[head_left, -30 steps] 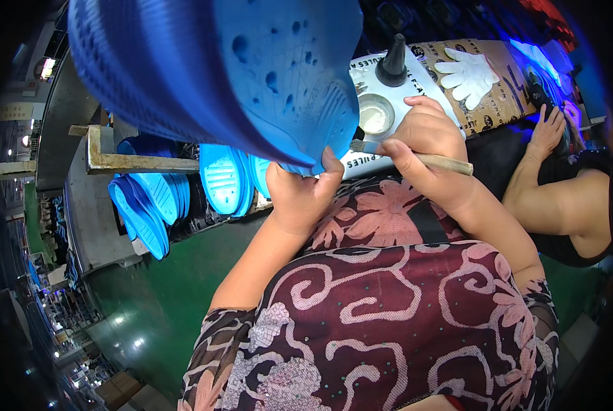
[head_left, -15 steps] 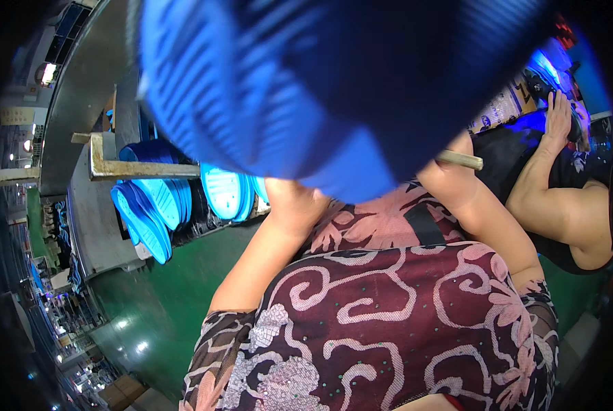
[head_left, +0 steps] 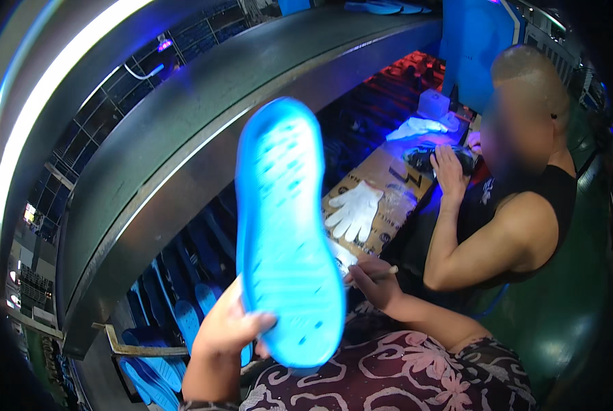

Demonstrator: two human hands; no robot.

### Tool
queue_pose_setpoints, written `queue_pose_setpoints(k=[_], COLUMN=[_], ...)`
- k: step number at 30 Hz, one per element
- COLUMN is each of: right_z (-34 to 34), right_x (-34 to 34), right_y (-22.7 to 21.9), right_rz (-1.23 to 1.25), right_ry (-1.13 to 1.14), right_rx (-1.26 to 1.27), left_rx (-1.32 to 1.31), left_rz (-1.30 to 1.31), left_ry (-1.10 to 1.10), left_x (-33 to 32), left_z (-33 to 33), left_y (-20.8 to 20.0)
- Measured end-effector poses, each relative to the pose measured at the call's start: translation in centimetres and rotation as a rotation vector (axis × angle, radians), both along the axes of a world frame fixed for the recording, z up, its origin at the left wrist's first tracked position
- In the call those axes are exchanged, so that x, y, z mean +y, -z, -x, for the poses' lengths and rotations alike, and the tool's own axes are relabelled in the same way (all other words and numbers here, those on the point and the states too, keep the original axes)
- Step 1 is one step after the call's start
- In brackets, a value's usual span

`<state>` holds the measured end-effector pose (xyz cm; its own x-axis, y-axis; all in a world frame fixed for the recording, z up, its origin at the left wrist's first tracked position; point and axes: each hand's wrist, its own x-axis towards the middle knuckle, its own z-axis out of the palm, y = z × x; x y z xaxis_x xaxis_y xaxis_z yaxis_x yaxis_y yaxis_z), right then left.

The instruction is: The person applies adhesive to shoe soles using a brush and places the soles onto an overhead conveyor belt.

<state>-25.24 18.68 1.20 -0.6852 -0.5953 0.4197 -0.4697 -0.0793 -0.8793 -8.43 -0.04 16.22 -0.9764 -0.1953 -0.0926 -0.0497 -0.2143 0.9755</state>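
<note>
Blue sole (head_left: 292,233): holds it nearly upright in front of a dark shelf (head_left: 183,130), with the left hand (head_left: 223,325) clamped on its lower left edge. Clasps a pale handle (head_left: 387,272) in the right hand (head_left: 378,288), right of the sole, near a white glove (head_left: 356,211) on cardboard (head_left: 397,222), with more soles (head_left: 155,377) at lower left.

Dark maroon top (head_left: 388,377) with pink flowers, pale swirls
</note>
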Motion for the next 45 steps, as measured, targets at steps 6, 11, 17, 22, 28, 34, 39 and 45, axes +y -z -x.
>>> queue_pose_setpoints(k=[6, 11, 17, 22, 28, 34, 39, 45], right_z=[2.5, 3.6, 3.0, 1.4, -0.4, -2.2, -3.6, -4.1], right_x=[1.3, 1.9, 1.1, -1.6, -4.5, -8.3, -12.6, -13.4], right_y=[0.3, 2.8, 3.1, 5.1, 5.1, 4.1, 4.4, 5.9], right_rz=[-0.02, -0.016, -0.024, -0.045, -0.142, -0.176, -0.205, -0.326], right_ry=[-0.019, 0.057, -0.004, -0.097, -0.146, -0.229, -0.323, -0.344], right_rx=[-0.07, -0.295, -0.373, -0.458, -0.436, -0.35, -0.058, 0.368], left_rx=[0.391, 0.375, 0.149, -0.473, -0.89, -1.066, -1.131, -1.09], left_rz=[-0.463, -0.58, -0.124, 0.107, 1.061, 1.369, 1.309, 1.334], left_ry=[-0.022, 0.25, 0.07, -0.487, -0.826, -0.844, -0.55, -0.571], left_x=[-2.3, 3.7, -2.5, -7.9, -9.2, -9.3, -8.9, -9.5], left_z=[28.0, 29.6, 14.5, -7.4, -20.7, -19.9, -19.0, -18.5], left_y=[-9.1, -10.6, 3.6, 13.4, 21.0, 24.2, 23.2, 24.2])
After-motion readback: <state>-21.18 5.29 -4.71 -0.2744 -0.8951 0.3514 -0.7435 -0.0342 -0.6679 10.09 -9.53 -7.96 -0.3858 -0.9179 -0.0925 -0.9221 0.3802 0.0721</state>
